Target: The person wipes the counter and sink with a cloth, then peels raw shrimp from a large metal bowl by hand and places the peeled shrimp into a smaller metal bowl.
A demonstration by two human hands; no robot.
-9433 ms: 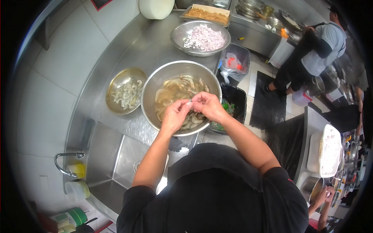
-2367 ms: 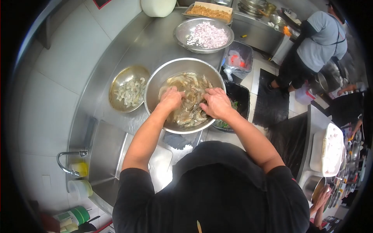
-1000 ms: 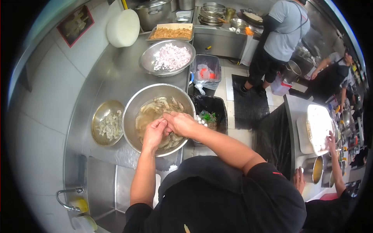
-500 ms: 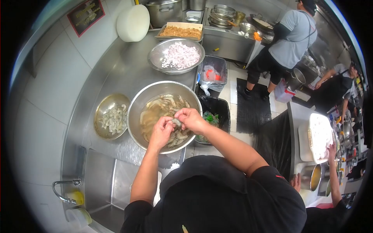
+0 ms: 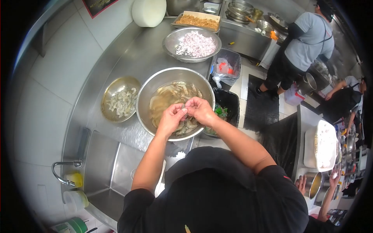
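Observation:
A large steel bowl [image 5: 143, 89] holds unpeeled shrimp [image 5: 190, 90] in cloudy water. Above it, my left hand [image 5: 172, 119] and my right hand [image 5: 201, 111] meet with fingertips pinched together. Both grip one small shrimp [image 5: 184, 107], mostly covered by the fingers. To the left, a smaller steel bowl [image 5: 107, 88] contains pale peeled shrimp [image 5: 123, 103]. Its edge is close beside the large bowl.
Behind the large bowl are a bowl [image 5: 171, 44] of chopped pinkish pieces and a tray [image 5: 180, 24] of brown food. A sink [image 5: 101, 167] lies front left. Bins [image 5: 229, 99] stand right of the counter. Co-workers, including a person in grey [image 5: 307, 39], are at right.
The view has shifted, so the counter appears higher and farther right. My hands remain pinched together over the bowl. At right, a co-worker's hand has left the white tub holding something white and round.

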